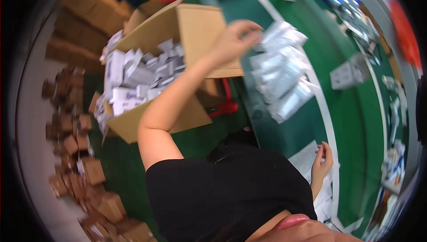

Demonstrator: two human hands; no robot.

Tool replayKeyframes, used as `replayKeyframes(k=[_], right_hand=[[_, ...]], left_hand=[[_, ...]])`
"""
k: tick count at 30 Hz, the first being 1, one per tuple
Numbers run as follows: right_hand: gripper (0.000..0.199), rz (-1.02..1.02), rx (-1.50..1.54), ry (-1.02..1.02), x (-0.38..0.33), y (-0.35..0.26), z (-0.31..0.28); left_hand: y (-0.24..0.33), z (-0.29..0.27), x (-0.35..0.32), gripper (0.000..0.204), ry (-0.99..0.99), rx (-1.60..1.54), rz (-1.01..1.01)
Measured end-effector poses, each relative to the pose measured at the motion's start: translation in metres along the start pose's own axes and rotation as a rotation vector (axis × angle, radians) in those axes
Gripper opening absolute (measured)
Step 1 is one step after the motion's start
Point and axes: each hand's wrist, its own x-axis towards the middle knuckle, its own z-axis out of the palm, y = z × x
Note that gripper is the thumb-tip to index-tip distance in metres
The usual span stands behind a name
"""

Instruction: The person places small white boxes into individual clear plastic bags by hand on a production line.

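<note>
Packets: a bunch of silver-white packets hangs in the air, just past the right side of the big box and above the green surface.
Left hand: the left hand is up high, and its fingers pinch the top of the bunch — I think that is why the packets dangle down in a row.
Right hand: the right hand rests on white paper sheets at the near edge of the surface. Its fingers are loosely bent and grasp nothing.
Big box: the open cardboard box sits on the left with its flaps folded out, so reaching in is easy. It holds lots of small white and grey boxes, all jumbled.
Floor pile: many little brown cartons lie heaped at the far left.
Other stuff: a small white box and more blurry bits sit on the right side of the surface — too fuzzy to tell what they are.
</note>
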Motion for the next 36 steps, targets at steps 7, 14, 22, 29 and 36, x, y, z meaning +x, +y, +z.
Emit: replayKeyframes(k=[7, 14, 22, 29, 36], right_hand=[[0.020, -0.189, -0.065, -0.232, 0.028, -0.059, 0.050], [0.020, -0.201, -0.122, -0.272, 0.014, -0.100, 0.080], [0.019, -0.280, -0.111, -0.275, 0.023, -0.127, 0.101], [0.022, -0.611, 0.031, -0.261, 0.050, -0.194, 0.106], [0.095, -0.988, 0.196, -0.334, 0.078, -0.272, 0.101]], left_hand=[[-0.191, -0.196, -0.129, 0.047, 0.110, 1.204, -0.763], [-0.267, -0.174, -0.159, 0.041, -0.407, 0.999, -1.105], [-0.238, -0.214, -0.123, 0.019, 0.203, 1.073, -0.648], [-0.006, -0.252, -0.107, 0.015, 0.415, 0.479, 0.252], [0.103, -0.145, -0.070, 0.012, 0.198, -0.095, 0.482]])
